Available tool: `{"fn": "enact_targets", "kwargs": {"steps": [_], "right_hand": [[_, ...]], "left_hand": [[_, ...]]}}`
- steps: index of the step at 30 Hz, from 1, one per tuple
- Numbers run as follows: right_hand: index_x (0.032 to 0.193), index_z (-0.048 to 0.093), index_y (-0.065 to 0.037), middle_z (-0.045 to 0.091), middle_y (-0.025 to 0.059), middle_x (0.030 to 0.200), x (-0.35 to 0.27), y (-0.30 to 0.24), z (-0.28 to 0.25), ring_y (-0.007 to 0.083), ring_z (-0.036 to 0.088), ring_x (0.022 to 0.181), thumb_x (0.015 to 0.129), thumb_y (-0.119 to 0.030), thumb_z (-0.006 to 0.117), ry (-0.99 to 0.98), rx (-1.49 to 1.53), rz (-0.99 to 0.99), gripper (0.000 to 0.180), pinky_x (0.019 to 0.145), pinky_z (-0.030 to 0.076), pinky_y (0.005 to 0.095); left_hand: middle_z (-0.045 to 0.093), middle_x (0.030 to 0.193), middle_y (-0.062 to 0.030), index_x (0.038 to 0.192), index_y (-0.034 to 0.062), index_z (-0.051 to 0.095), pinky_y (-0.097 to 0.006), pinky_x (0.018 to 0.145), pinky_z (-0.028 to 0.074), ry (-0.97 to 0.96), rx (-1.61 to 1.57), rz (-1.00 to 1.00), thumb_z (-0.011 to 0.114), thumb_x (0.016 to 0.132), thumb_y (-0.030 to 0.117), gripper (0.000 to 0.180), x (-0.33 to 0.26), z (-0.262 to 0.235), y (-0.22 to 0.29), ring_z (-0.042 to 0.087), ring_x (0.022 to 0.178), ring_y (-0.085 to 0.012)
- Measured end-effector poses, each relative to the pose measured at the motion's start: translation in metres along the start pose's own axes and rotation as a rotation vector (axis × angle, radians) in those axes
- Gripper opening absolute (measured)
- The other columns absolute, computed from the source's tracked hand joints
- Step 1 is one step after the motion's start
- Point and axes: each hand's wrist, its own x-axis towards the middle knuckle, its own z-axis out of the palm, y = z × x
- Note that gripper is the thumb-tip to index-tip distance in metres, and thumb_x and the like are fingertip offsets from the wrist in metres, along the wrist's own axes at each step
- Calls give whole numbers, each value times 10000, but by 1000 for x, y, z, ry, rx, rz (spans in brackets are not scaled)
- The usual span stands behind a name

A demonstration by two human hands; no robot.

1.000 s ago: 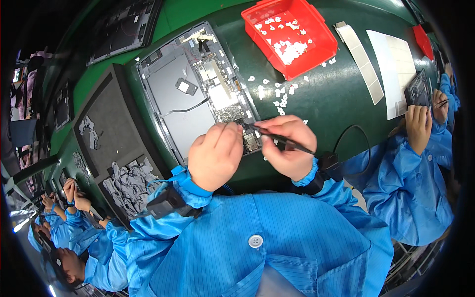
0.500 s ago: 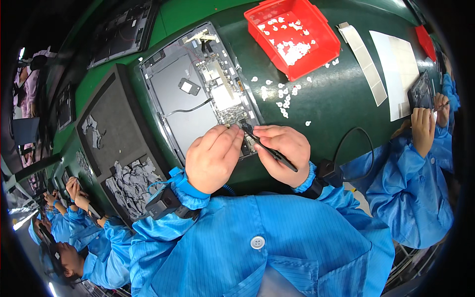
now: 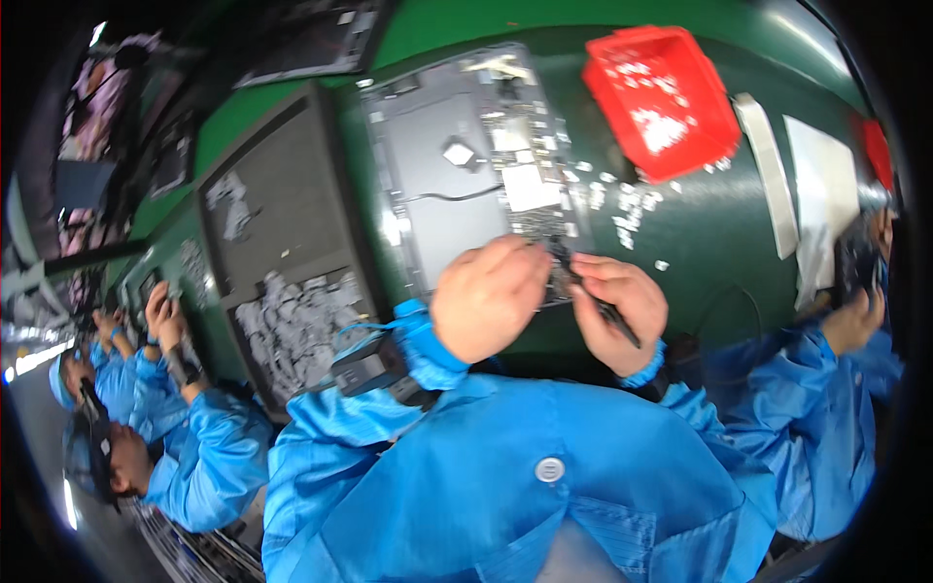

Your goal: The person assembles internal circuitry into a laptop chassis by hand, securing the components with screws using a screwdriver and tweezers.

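Right hand [image 3: 622, 307] has a thin dark tool [image 3: 618, 322] pinched between thumb and fingers, its tip lost in blur. Left hand [image 3: 493, 299] is bunched up right beside it; can't tell if those fingers are closed on anything. Both sit over the lower right corner of an opened device shell [image 3: 437, 146], lying flat on the green bench [image 3: 700, 228]. I'd guess the shell is light, stiff and a bit slidey, so hold it by the edges. The circuit board [image 3: 539, 222] looks like the fragile part (keep thumbs off it, seriously). Past that there's a scatter of loose white bits [image 3: 632, 202], then a red bin [image 3: 622, 112] with more inside.
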Motion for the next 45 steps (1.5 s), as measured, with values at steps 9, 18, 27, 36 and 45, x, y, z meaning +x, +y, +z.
{"fn": "enact_targets", "kwargs": {"steps": [9, 18, 27, 36, 45], "right_hand": [[798, 465, 17, 589, 194, 872, -7, -7, -7, 309, 618, 875, 699, 124, 596, -20, 77, 186, 196, 781, 488, 371], [844, 425, 16, 541, 198, 966, 15, -16, -12, 273, 585, 926, 724, 149, 550, -13, 119, 229, 219, 821, 468, 344], [921, 463, 14, 545, 186, 1045, 57, -8, 19, 211, 560, 932, 759, 114, 568, 68, 241, 277, 217, 827, 454, 306], [960, 516, 46, 584, 155, 1009, 73, 21, 18, 190, 594, 927, 745, 101, 604, 257, 160, 358, 238, 815, 482, 282], [828, 527, 40, 609, 173, 897, 83, 41, 39, 301, 624, 904, 689, 84, 642, 165, 24, 152, 185, 745, 495, 330]], "left_hand": [[624, 904, -184, 905, 9, 630, -403, 776, 474, 304, 463, -679, 485, 697, -50, 261, -40, -104, -128, 590, 870, -335], [634, 738, -177, 805, 33, 669, -403, 694, 490, 20, 626, -1052, 631, 705, 191, 190, -153, -147, -245, 620, 733, -335], [600, 746, -85, 744, 25, 513, -258, 524, 481, 902, -751, -1027, 554, 795, 41, 68, -101, -159, -182, 619, 678, -178], [603, 919, -119, 928, 19, 525, -290, 708, 549, 173, -1342, -776, 541, 867, 119, 118, 35, -96, -121, 625, 811, -219], [601, 995, -106, 1089, -13, 467, -253, 721, 537, 193, -1307, -863, 530, 842, -17, 255, 99, -21, -109, 625, 892, -205]]}}
